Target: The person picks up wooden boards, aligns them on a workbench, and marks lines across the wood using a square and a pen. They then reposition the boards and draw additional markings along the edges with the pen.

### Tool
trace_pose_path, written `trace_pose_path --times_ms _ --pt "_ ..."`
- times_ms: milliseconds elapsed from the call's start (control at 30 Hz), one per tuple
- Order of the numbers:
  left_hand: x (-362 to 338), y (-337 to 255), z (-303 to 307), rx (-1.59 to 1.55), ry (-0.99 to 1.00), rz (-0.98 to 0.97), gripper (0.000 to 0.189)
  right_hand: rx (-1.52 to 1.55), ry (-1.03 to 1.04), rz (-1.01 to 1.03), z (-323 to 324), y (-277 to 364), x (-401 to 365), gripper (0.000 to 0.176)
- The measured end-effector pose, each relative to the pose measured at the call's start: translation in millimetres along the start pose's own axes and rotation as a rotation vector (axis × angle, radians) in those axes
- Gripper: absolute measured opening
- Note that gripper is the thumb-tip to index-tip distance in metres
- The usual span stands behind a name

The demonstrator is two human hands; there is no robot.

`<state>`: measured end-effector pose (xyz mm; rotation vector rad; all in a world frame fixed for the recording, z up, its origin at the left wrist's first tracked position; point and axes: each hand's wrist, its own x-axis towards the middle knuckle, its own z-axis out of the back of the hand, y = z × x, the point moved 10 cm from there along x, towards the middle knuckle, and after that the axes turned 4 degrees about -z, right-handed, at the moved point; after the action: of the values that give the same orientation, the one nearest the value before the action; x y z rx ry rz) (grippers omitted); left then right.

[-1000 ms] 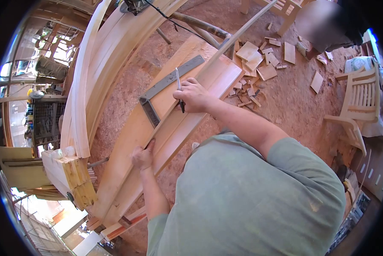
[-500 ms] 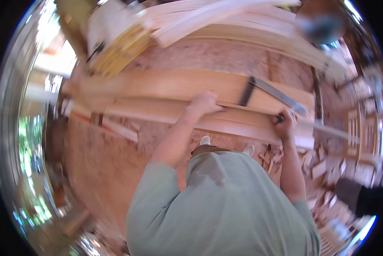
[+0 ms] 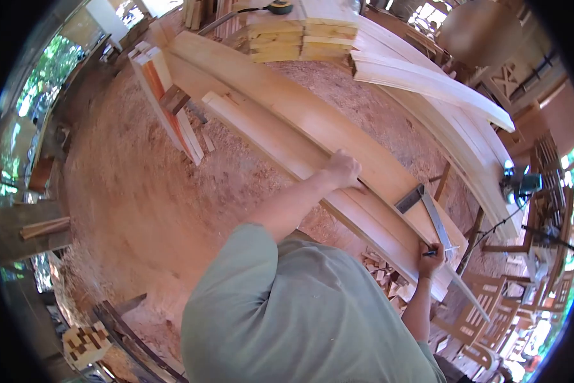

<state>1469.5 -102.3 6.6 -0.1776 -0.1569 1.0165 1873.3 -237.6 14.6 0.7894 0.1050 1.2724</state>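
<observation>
My left hand (image 3: 342,170) presses flat on the long wooden boards (image 3: 287,121) that lie across a sawhorse (image 3: 172,102). My right hand (image 3: 432,257) grips a dark pen near the boards' right end. It sits beside a metal try square (image 3: 428,210) that lies on the top board. My green-sleeved arms and shirt fill the lower middle.
Stacked planks (image 3: 299,29) stand at the top with a tool on them. Curved pale boards (image 3: 440,89) run along the right. Wooden chair frames (image 3: 491,313) crowd the lower right. Offcuts (image 3: 379,268) lie under the boards on a sawdust floor.
The view has swung round sharply, so the boards now run from upper left to lower right. My hands stay on the boards, the right one still by the square with the pen.
</observation>
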Motion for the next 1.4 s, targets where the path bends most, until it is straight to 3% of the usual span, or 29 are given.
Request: trace_pose_path --times_ms 500,533,600,733,800,1033,1133,1200,1300,1400 --pt "-7 -14 11 -0.097 -0.243 -0.172 0.064 0.011 0.066 -0.003 -5 -7 0 0.028" --pt "-7 -14 11 -0.098 -0.243 -0.171 0.064 0.010 0.067 -0.002 -6 -4 -2 0.028" --pt "-2 -13 1 -0.091 -0.121 -0.158 0.068 -0.250 -0.121 0.141 7 24 -9 0.035" --pt "-2 -14 -5 -0.067 -0.136 -0.165 0.069 -0.250 -0.097 0.082 7 24 -10 0.035" --pt "-8 -14 7 -0.085 -0.278 -0.150 0.068 -0.258 -0.073 0.044 6 16 -9 0.036" --pt "-8 -16 7 -0.064 -0.205 -0.171 0.070 -0.211 -0.038 0.043 5 6 -10 0.032" --pt "-10 -15 12 -0.078 -0.275 -0.186 0.069 -0.233 -0.044 0.060 5 5 -9 0.032" --pt "-9 -13 13 -0.107 -0.243 -0.163 0.069 -0.206 -0.012 -0.036 4 -2 -9 0.035" --pt "-9 -11 13 -0.130 -0.253 -0.152 0.068 -0.292 -0.062 0.051 9 14 -10 0.040" --pt "-5 -8 5 -0.087 -0.188 -0.117 0.070 -0.294 -0.056 0.011 6 3 -10 0.041"
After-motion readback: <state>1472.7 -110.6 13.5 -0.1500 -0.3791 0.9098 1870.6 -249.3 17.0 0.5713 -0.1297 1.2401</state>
